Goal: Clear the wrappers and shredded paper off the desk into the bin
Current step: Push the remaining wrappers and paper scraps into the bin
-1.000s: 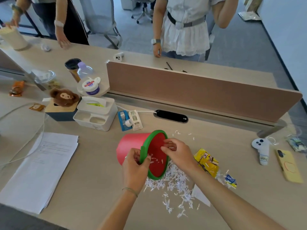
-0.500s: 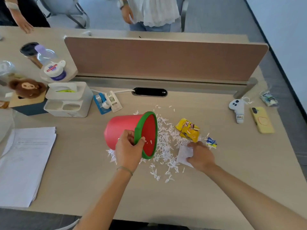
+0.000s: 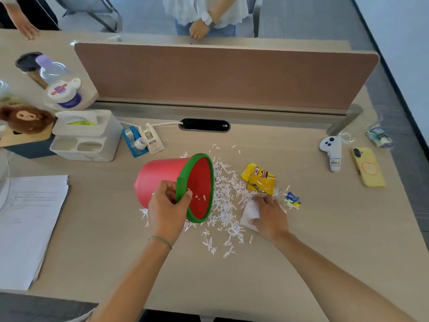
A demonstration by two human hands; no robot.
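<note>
Moved out of the bin (image 3: 162,180) mouth to mid-frame: right hand (image 3: 269,217) now flat on white paper (image 3: 249,213) beside shredded paper (image 3: 227,196), fingers open; left hand (image 3: 167,205) gripping the green rim, so more scooping ahead.

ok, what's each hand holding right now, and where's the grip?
Left hand holds the tipped red bin, grip on its green rim, thumb inside. Right hand rests on a white paper scrap; whether it actually grips it cannot be told.
</note>
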